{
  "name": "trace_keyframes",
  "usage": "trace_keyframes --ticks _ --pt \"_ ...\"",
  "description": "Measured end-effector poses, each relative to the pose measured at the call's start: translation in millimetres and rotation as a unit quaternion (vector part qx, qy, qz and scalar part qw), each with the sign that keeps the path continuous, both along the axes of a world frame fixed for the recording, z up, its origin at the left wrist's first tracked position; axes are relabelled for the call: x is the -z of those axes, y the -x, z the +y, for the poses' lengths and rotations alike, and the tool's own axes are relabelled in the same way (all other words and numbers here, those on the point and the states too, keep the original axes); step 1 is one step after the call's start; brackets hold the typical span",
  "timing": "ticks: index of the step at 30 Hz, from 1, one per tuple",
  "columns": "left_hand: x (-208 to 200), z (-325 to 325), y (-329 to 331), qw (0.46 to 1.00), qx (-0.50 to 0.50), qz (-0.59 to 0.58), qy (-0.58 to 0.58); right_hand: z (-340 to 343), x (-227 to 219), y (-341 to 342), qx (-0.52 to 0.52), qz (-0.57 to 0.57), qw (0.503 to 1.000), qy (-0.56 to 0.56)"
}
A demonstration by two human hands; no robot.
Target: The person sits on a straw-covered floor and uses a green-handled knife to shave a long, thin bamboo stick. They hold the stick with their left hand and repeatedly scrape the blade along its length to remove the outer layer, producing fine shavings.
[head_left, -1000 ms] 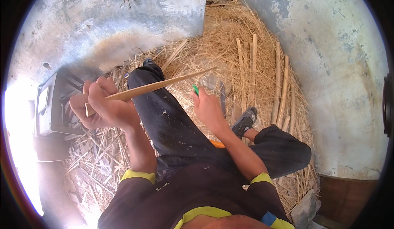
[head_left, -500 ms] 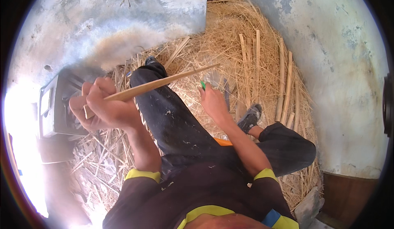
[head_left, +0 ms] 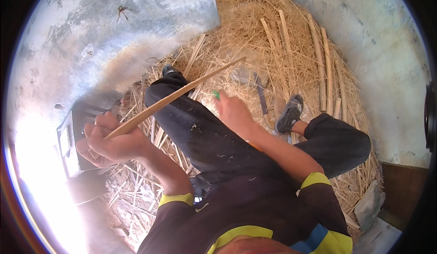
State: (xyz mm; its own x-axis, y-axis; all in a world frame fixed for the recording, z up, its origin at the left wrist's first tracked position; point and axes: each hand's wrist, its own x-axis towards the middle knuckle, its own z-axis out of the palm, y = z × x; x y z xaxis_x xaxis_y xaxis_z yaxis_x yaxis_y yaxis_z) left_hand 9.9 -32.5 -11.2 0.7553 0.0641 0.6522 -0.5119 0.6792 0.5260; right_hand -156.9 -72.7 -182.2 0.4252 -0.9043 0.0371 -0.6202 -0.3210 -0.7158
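Note:
My left hand (head_left: 111, 140) is closed round the near end of a long, pale bamboo strip (head_left: 168, 100). The strip slants up and away to the right above my left thigh, narrowing toward its far tip. To the right of the strip and apart from it, my right hand (head_left: 234, 113) is closed on a small green object (head_left: 215, 94). Only its end sticks out past the fingers, and the rest is hidden and slightly blurred. On the floor beyond my right hand lies a dark-bladed knife (head_left: 261, 94) with a wooden handle, near my right shoe.
Straw-like shavings (head_left: 241, 17) cover the floor. Several bamboo poles (head_left: 328, 67) lie at the right along a weathered wall (head_left: 391, 71). A dark metal-framed box (head_left: 70, 140) stands at the left, below another wall (head_left: 150, 21). A stone slab (head_left: 369, 204) sits at the lower right.
The view has shifted. The strip now points up more steeply, with the left hand lower at its near end. The right hand has moved slightly left, nearer the strip, still holding the green object.

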Motion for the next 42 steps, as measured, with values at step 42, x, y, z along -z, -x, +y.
trace_keyframes --ticks 42 --pt "10 -1 4 0.996 0.071 -0.052 -0.001 27 -37 5 -0.013 -0.044 0.999 0.028"
